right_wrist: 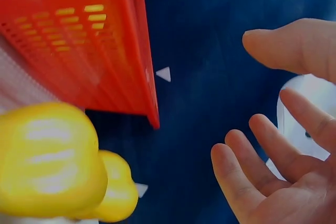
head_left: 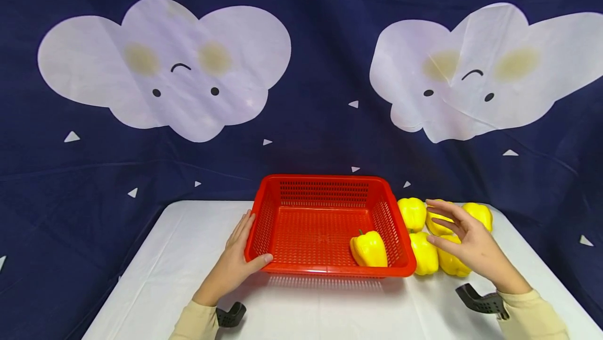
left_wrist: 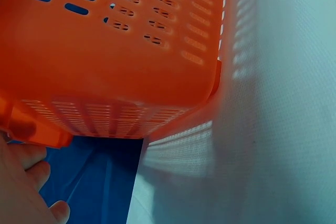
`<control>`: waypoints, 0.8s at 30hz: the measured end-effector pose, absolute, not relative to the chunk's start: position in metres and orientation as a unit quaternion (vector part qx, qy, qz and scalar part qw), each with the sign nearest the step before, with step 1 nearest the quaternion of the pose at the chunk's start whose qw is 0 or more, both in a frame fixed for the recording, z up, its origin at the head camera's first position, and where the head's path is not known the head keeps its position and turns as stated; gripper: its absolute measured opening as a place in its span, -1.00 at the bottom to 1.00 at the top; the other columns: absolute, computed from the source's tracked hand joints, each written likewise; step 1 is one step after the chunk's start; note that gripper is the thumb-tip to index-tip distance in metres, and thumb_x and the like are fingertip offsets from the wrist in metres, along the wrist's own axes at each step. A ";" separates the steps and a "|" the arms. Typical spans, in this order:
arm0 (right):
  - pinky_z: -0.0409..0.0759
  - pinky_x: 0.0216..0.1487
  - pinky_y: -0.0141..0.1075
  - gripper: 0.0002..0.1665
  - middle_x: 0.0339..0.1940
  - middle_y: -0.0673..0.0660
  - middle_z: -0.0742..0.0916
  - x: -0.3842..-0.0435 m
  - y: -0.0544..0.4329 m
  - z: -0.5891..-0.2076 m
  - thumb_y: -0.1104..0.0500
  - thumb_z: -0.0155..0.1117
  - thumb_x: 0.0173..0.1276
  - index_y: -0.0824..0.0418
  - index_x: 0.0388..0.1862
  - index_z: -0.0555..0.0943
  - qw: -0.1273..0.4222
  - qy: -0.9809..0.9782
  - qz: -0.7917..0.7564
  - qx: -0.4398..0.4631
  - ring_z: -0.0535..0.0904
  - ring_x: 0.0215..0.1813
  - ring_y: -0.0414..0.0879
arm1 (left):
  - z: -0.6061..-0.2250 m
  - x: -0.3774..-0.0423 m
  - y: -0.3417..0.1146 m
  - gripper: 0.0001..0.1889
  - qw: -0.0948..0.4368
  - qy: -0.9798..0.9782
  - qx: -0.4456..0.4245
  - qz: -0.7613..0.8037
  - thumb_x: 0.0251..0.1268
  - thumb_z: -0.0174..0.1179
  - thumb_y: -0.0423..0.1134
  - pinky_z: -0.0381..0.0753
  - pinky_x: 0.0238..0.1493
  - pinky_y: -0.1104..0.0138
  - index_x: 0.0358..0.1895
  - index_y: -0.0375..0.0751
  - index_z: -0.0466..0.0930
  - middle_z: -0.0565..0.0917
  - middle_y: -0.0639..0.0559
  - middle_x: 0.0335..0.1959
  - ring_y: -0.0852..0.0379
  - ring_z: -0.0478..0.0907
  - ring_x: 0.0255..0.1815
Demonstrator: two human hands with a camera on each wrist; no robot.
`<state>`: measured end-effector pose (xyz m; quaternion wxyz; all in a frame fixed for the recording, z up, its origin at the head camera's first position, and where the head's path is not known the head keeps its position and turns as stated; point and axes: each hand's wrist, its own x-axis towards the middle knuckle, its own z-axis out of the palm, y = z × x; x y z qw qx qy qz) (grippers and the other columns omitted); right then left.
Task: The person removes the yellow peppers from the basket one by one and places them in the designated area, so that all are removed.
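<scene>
A red plastic basket (head_left: 325,271) with perforated walls sits on the table, one yellow bell pepper (head_left: 369,249) lying in its front right corner. My left hand (head_left: 234,258) holds the basket's left front corner, thumb over the rim and fingers along the outer left side. To the basket's right stand several yellow bell peppers (head_left: 424,254), partly hidden by my right hand (head_left: 473,240). That hand hovers above them, fingers spread and nothing in its grasp. The right wrist view shows its thumb and fingers well apart, with a yellow bell pepper (right_wrist: 50,161) at lower left.
A white cloth (head_left: 174,246) covers the table. Behind its far edge hangs a dark blue curtain (head_left: 325,136) with cloud faces and small triangles. A black strap piece (head_left: 481,301) sits at the right wrist, and a similar one (head_left: 231,315) at the left.
</scene>
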<state>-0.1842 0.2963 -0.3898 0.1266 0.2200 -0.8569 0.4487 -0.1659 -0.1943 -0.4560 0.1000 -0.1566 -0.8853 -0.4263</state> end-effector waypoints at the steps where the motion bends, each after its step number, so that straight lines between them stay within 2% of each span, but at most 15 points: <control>1: 0.47 0.09 -0.63 -0.17 0.29 -0.05 0.55 -0.185 0.293 -0.388 0.39 0.49 0.19 0.26 0.44 0.38 0.122 -0.860 0.445 0.218 0.50 0.19 -0.46 | -0.456 -0.166 -0.194 0.06 0.101 -0.885 -0.157 -0.426 0.20 0.40 0.07 0.00 0.39 -0.39 0.63 -0.21 -0.05 -0.12 -0.08 0.66 -0.17 -0.16 0.63; 5: 0.50 0.06 -0.61 -0.18 0.28 0.16 0.55 -0.188 0.281 -0.383 0.34 0.51 0.20 0.25 0.43 0.39 0.105 -0.863 0.439 0.227 0.51 0.14 -0.50 | -0.456 -0.166 -0.194 0.06 0.098 -0.887 -0.154 -0.425 0.22 0.38 0.09 -0.01 0.39 -0.40 0.63 -0.21 -0.06 -0.12 -0.08 0.66 -0.18 -0.17 0.63; 7: 0.51 0.06 -0.61 -0.18 0.27 0.21 0.55 -0.191 0.275 -0.381 0.34 0.52 0.19 0.23 0.42 0.40 0.099 -0.860 0.439 0.239 0.52 0.14 -0.50 | -0.455 -0.166 -0.194 0.06 0.097 -0.887 -0.154 -0.424 0.23 0.37 0.12 -0.02 0.39 -0.41 0.63 -0.22 -0.06 -0.12 -0.10 0.66 -0.19 -0.17 0.63; 10: 0.50 0.07 -0.61 -0.18 0.26 0.22 0.57 -0.194 0.267 -0.378 0.33 0.54 0.17 0.21 0.41 0.42 0.090 -0.859 0.436 0.254 0.53 0.15 -0.42 | -0.455 -0.165 -0.194 0.06 0.098 -0.887 -0.156 -0.424 0.23 0.36 0.13 -0.03 0.39 -0.41 0.62 -0.23 -0.06 -0.11 -0.11 0.66 -0.20 -0.17 0.63; 12: 0.51 0.08 -0.58 -0.17 0.25 0.23 0.59 -0.197 0.262 -0.377 0.30 0.55 0.17 0.19 0.41 0.42 0.080 -0.861 0.432 0.258 0.56 0.18 -0.25 | -0.455 -0.165 -0.194 0.05 0.100 -0.887 -0.157 -0.423 0.23 0.37 0.10 -0.03 0.40 -0.40 0.62 -0.23 -0.06 -0.11 -0.11 0.66 -0.19 -0.17 0.63; 17: 0.66 0.03 -0.33 -0.20 0.24 0.30 0.59 -0.204 0.251 -0.373 0.24 0.52 0.23 0.23 0.41 0.38 0.032 -0.862 0.439 0.252 0.60 0.16 0.24 | -0.457 -0.166 -0.194 0.04 0.108 -0.887 -0.161 -0.419 0.22 0.39 0.03 -0.01 0.41 -0.37 0.62 -0.25 -0.05 -0.09 -0.11 0.65 -0.19 -0.15 0.63; 18: 0.68 0.02 -0.25 -0.21 0.25 0.31 0.58 -0.206 0.249 -0.373 0.24 0.50 0.24 0.24 0.41 0.38 0.023 -0.861 0.441 0.251 0.60 0.16 0.28 | -0.457 -0.166 -0.194 0.04 0.111 -0.887 -0.163 -0.418 0.21 0.39 0.03 -0.01 0.41 -0.37 0.62 -0.26 -0.04 -0.09 -0.12 0.65 -0.20 -0.14 0.63; 24: 0.59 0.15 0.12 -0.23 0.30 0.23 0.56 -0.217 0.238 -0.370 0.18 0.50 0.26 0.21 0.40 0.39 0.001 -0.872 0.410 0.266 0.58 0.19 0.25 | -0.458 -0.168 -0.195 0.04 0.117 -0.886 -0.166 -0.417 0.22 0.38 0.08 -0.01 0.41 -0.37 0.61 -0.26 -0.04 -0.09 -0.13 0.65 -0.21 -0.14 0.63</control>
